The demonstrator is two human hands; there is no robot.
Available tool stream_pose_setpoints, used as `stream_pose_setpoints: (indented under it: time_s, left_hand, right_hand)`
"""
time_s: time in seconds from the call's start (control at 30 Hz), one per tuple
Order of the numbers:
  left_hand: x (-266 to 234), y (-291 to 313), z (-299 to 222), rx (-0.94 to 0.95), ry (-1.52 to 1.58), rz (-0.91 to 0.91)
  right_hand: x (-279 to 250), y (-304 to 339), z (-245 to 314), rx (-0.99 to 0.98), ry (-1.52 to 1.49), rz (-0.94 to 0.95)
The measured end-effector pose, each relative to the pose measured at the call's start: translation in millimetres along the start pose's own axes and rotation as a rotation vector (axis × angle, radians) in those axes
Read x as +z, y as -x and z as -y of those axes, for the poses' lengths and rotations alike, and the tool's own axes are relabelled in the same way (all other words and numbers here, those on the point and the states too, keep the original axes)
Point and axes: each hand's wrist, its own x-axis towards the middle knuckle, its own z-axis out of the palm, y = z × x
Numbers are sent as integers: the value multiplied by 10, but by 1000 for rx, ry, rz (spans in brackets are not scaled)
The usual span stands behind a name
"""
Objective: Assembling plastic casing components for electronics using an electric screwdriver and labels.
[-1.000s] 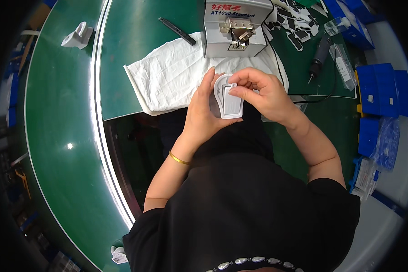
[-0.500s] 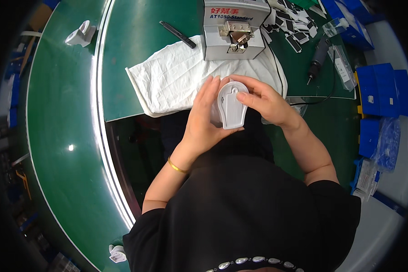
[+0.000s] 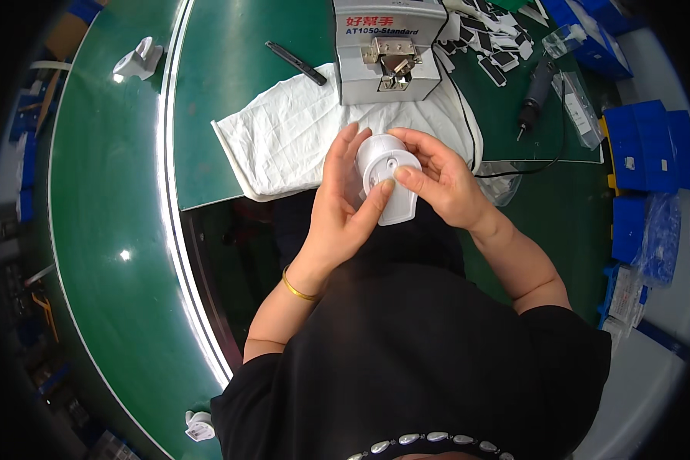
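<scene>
Between my two hands is a white plastic housing [image 3: 399, 205] with a rounded head and a narrower flat end pointing toward me. My left hand [image 3: 343, 203] holds it from the left, its thumb pressed on the face and its other fingers raised along the side. From the right, my right hand [image 3: 446, 184] grips the rounded head, thumb on the face near a small round hole and fingers curled behind. The housing is held above the near edge of a white cloth [image 3: 284, 142]. Its back side is hidden.
A grey tape dispenser [image 3: 389, 73] stands on the cloth, with a black cutter knife [image 3: 295, 63] to its left. At right lie an electric screwdriver [image 3: 537, 96], black-and-white flat pieces [image 3: 492, 42] and blue bins [image 3: 642, 149]. Another white part [image 3: 139, 59] rests on the conveyor [image 3: 107, 230].
The white housing has tilted, so more of its rounded far side shows. My left thumb has come up from its lower end onto its face.
</scene>
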Motion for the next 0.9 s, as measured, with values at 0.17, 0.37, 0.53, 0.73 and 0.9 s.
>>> stream_pose_setpoints:
  time_s: [0.17, 0.37, 0.53, 0.73, 0.9]
  left_hand:
    - [7, -107, -62, 243, -469, 144]
    - [-71, -197, 145, 168, -613, -20]
    - [-61, -206, 290, 117, -526, 1]
    - [-129, -154, 343, 213, -613, -30]
    - [-149, -169, 311, 280, -674, 6]
  right_hand:
    - [-106, -104, 58, 95, -116, -33]
    - [-1601, -392, 363, -31, 691, -841]
    - [-2914, -334, -47, 457, 1129, -1089]
    - [-3165, -237, -300, 311, 286, -999]
    - [-2497, -193, 102, -259, -687, -417]
